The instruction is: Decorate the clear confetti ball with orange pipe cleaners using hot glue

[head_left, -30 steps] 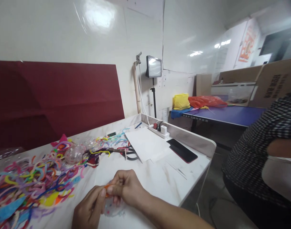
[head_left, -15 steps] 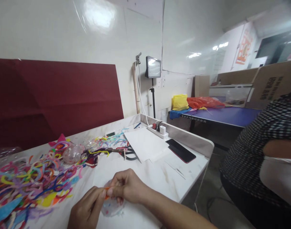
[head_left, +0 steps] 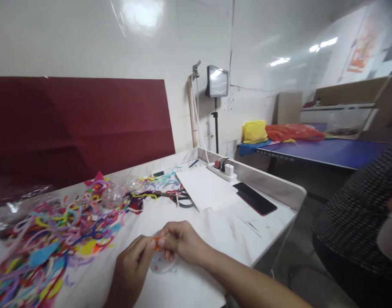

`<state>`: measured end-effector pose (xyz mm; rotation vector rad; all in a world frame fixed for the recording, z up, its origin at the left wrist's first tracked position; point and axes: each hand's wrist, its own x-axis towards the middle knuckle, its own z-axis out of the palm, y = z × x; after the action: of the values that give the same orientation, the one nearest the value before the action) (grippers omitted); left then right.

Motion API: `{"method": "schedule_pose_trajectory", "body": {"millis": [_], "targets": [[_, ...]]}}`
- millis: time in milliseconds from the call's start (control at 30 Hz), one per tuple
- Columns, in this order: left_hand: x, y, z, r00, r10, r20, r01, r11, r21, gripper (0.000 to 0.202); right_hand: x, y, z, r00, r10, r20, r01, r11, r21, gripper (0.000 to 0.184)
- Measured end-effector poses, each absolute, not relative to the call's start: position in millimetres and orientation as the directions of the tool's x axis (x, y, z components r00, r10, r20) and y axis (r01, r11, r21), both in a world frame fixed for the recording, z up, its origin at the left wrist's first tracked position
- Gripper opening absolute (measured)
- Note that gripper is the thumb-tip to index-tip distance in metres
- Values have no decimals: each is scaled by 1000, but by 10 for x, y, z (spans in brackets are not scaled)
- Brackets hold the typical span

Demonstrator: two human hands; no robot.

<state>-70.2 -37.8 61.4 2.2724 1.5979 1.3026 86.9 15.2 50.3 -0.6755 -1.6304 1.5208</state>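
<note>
So from my feed, there's a small orange piece (head_left: pixel 155 245) pinched between both sets of fingertips, right at the near edge of the white table (head_left: pixel 215 233). My left hand (head_left: pixel 130 271) has thumb and finger closed on one end and my right hand (head_left: pixel 179 244) is curled shut on the other, knuckles up. Tucked just under the right hand is a clear plastic ball (head_left: pixel 160 263) with speckles in it, partly hidden by the fingers, so I can't tell whether it's actually gripped.

Off to the left is a big messy pile of colourful foam scraps (head_left: pixel 54 239), with another clear ball (head_left: pixel 111 196) sitting at its far edge. Behind that, scissors (head_left: pixel 179 199) half buried in the strands, then a sheet of white paper (head_left: pixel 205 190), a dark phone (head_left: pixel 255 199) and a power strip (head_left: pixel 223 171) by the table's raised rim. Another person in a checked shirt (head_left: pixel 359 214) sits at the right, well apart from the hands.
</note>
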Motion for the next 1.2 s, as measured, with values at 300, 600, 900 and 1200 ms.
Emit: {"method": "schedule_pose_trajectory", "body": {"millis": [300,600,900,1200], "targets": [[-945,-268,610,-226,855,468,630,-237,739,36,1818,359,389,-377,823,424,312,544,-779,14],[-916,-182,581,-266,866,423,591,-200,781,33,3246,227,62,-123,842,526,679,458,-574,18],[-826,-164,621,-202,890,408,605,-214,767,31,3641,-7,-176,-135,785,604,752,478,-453,24],[-750,-310,714,-201,903,380,591,-197,782,30,3887,-451,-675,260,728,635,794,213,-570,32]]}}
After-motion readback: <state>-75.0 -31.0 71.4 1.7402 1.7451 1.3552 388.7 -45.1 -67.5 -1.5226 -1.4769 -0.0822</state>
